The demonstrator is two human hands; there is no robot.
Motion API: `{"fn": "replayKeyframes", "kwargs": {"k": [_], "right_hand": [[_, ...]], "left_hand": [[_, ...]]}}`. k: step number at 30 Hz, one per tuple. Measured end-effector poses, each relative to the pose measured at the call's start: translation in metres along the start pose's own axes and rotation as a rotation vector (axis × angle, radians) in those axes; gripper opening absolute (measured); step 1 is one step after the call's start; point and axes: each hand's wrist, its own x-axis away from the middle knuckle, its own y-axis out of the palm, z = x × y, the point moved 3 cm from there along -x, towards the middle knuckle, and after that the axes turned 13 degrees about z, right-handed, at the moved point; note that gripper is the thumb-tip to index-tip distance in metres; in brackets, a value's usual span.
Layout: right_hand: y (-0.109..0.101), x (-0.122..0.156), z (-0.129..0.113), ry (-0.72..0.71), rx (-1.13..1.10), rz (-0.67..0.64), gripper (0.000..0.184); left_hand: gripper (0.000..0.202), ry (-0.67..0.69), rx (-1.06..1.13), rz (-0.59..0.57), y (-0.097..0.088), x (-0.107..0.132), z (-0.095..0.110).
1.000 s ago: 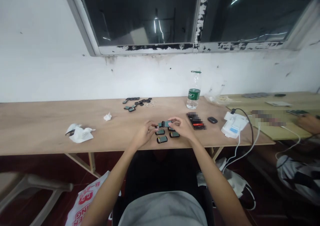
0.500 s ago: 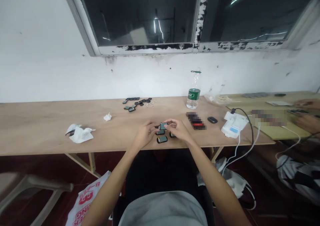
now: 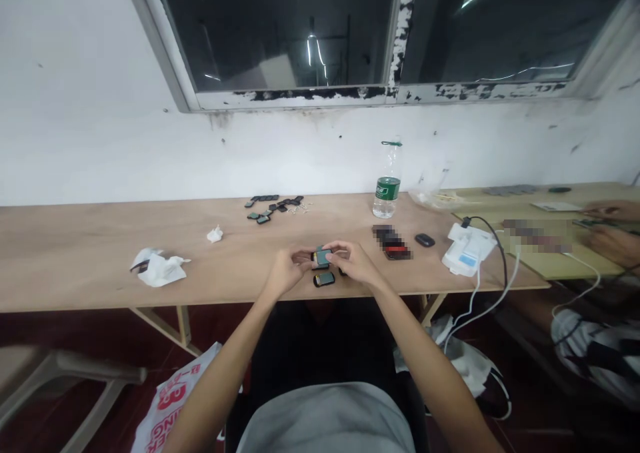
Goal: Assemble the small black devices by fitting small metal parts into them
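My left hand (image 3: 286, 270) and my right hand (image 3: 354, 262) meet over the near edge of the wooden table (image 3: 90, 253). Both pinch one small dark device with a teal face (image 3: 323, 257), held just above the tabletop. Below it lies another small device (image 3: 325, 279) on the table. More of them sit under my right hand, mostly hidden. A loose pile of similar small parts (image 3: 273, 208) lies farther back near the wall.
A water bottle with a green label (image 3: 389, 181) stands behind, a phone (image 3: 391, 241) and a black oval item (image 3: 425, 240) to the right. Crumpled tissues (image 3: 157, 268) lie left. A white charger box with cables (image 3: 469, 251) sits right. Another person's hands (image 3: 611, 229) work at the far right.
Both hands have drawn a little closer together and toward me, bringing the held device down and left. The other person's hands at the far right have shifted.
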Motion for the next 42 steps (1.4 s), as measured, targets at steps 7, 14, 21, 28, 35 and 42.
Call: {"fn": "replayKeyframes", "kwargs": {"k": [7,14,21,28,35,42], "right_hand": [[-0.006,-0.006,0.009,-0.032,-0.004,0.051,0.031],[-0.048,-0.027,0.054,-0.133,0.315,0.379,0.013],[-0.069,-0.031,0.082,-0.126,0.535,0.362,0.016],[-0.06,-0.029,0.085,-0.092,0.536,0.279,0.026],[-0.056,-0.028,0.083,-0.122,0.624,0.209,0.029],[-0.053,-0.026,0.079,-0.157,0.698,0.175,0.034]], "left_hand": [[0.037,0.078,-0.029,0.008,-0.004,-0.002,0.005],[0.033,0.162,-0.382,-0.045,-0.026,-0.017,-0.019],[0.031,0.106,-0.48,-0.116,-0.042,-0.027,-0.05],[0.028,0.138,-0.505,-0.181,-0.038,-0.027,-0.06],[0.027,0.18,-0.552,-0.178,-0.036,-0.027,-0.054],[0.025,0.182,-0.534,-0.178,-0.036,-0.028,-0.055]]}}
